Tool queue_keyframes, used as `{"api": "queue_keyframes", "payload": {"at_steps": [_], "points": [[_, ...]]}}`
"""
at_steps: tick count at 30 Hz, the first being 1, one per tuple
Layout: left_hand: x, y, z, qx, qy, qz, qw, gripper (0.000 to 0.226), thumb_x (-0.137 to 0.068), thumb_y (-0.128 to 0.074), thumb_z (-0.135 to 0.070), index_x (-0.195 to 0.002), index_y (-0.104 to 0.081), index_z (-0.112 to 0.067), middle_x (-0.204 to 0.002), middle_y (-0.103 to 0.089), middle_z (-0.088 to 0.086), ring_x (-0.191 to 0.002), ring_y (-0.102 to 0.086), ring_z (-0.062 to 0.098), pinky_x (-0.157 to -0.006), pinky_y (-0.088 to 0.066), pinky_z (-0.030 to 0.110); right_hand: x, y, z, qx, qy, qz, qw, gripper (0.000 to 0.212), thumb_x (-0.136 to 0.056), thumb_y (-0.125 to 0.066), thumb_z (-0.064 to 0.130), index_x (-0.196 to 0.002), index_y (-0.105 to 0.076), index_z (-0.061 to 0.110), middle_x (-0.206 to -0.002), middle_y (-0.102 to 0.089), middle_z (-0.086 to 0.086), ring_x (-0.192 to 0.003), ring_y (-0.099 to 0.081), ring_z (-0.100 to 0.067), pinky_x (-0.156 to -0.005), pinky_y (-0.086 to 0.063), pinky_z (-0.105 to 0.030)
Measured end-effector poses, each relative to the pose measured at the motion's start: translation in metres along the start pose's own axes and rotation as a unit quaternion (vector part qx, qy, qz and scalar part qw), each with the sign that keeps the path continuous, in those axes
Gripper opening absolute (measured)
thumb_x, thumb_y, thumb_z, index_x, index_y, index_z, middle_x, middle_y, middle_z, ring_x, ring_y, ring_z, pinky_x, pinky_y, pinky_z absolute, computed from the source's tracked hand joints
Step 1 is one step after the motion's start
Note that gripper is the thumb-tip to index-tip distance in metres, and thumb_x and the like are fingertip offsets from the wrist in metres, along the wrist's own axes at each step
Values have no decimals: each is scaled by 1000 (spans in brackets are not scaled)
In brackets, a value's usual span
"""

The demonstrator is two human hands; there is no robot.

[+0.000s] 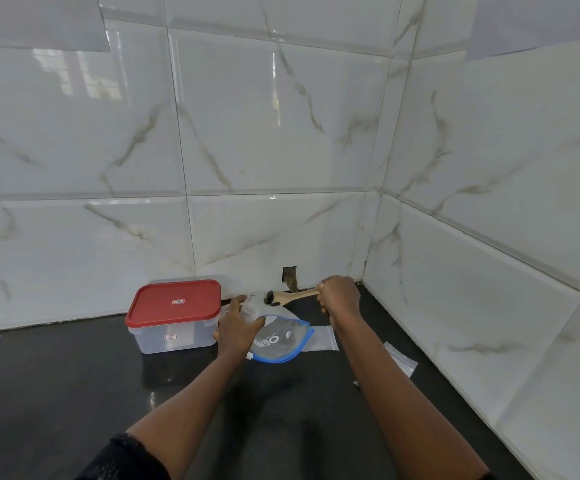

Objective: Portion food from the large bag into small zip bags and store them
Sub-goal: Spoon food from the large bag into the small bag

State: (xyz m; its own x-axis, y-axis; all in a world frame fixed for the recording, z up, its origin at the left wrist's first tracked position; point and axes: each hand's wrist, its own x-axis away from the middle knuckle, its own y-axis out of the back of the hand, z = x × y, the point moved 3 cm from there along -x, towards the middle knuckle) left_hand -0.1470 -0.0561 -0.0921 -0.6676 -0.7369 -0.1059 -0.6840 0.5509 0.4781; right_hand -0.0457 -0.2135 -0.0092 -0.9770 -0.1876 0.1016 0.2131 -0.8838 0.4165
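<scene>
My left hand (238, 323) grips a small clear zip bag (252, 308) by its mouth, holding it upright over the black counter. My right hand (339, 296) grips the handle of a wooden spoon (295, 296), whose bowl carries a few dark pieces (269, 298) at the small bag's opening. Under both lies the large blue-edged bag (281, 341) with printed lettering, flat on the counter.
A clear plastic box with a red lid (174, 315) stands left of my left hand, against the tiled wall. Empty clear zip bags lie to the right (323, 337) and near the right wall (401, 358). The black counter (74, 393) meets marble-tiled walls in a corner.
</scene>
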Motion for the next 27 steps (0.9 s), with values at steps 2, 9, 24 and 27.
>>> {"api": "queue_keyframes", "payload": {"at_steps": [2, 9, 24, 27], "points": [[0, 0, 1, -1, -3, 1, 1000, 62, -77, -73, -29, -131, -43, -21, -129, -55, 6, -117, -51, 28, -104, -36, 51, 4, -8, 7, 15, 53, -17, 998, 27, -92, -43, 4, -98, -69, 0, -83, -60, -13, -79, -57, -24, -76, -52, -35], [1, -2, 1, -5, -5, -9, 1000, 65, -76, -74, -28, -132, -41, -20, -132, -53, 5, -120, -50, 28, -105, -34, 51, 23, -26, 18, 92, 135, -44, 986, 28, -96, -41, 7, -107, -67, 3, -105, -68, -14, -96, -65, -26, -78, -50, -29], [1, -6, 4, -13, -12, -11, 1000, 66, -77, -74, -32, -132, -41, -17, -135, -52, 6, -122, -49, 29, -107, -35, 51, 45, -43, 30, 230, 357, -15, 905, 25, -94, -53, 6, -116, -63, 8, -113, -66, -9, -100, -63, -18, -90, -49, -24], [1, -6, 3, -9, -14, -13, 1000, 65, -78, -73, -31, -133, -40, -17, -135, -52, 6, -123, -48, 29, -107, -34, 50, 48, -42, 30, 243, 381, -17, 892, 27, -94, -51, 5, -118, -62, 9, -115, -65, -9, -101, -62, -18, -90, -48, -23]]}}
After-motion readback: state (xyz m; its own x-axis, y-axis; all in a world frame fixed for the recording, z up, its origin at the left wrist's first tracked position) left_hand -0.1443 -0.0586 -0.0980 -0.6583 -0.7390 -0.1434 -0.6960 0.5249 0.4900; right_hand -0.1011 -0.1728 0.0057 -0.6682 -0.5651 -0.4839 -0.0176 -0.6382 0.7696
